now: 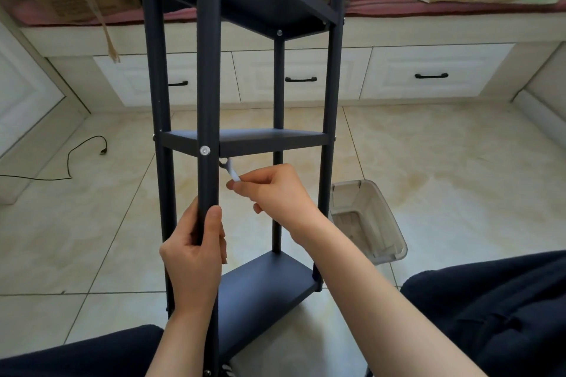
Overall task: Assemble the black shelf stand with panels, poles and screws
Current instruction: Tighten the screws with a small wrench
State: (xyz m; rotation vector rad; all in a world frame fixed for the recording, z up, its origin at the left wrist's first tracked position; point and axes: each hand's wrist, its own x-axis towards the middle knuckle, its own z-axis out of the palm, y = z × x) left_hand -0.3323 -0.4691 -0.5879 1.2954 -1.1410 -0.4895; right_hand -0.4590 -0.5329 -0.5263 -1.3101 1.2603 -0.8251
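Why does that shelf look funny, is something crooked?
Nothing is broken. The shelf leans toward the person because the left hand grips a pole to tip it, while the right hand turns a key.

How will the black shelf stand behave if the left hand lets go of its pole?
The shelf stand is tall and narrow, so probably tippy. The left hand grips the near pole, likely steadying it while the right hand turns the hex key. Looks rigid.

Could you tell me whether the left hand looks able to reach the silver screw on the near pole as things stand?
Probably yes: the left hand grips the same near pole just below the silver screw, with bare pole between.
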